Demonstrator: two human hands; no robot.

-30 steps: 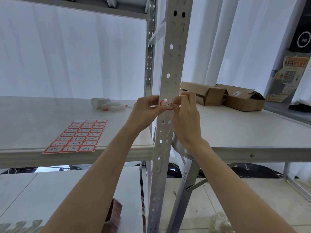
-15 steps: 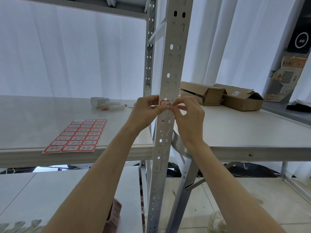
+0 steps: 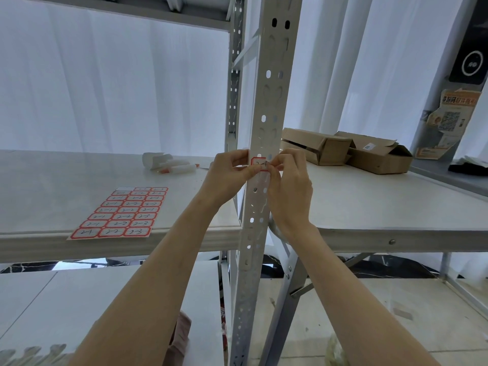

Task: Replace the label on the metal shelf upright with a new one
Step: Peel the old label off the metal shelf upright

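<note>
My left hand [image 3: 227, 175] and right hand [image 3: 287, 180] pinch the small red-edged paper label [image 3: 260, 165] on the grey holed metal post [image 3: 260, 202], and shaky fingers could stick it crooked.

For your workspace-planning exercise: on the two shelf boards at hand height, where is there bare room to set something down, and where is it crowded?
Free: the left board left of the label sheet, and the right board in front of the cardboard boxes. Crowded: around the upright, where the left hand and right hand pinch the label, and by the white clutter.
</note>
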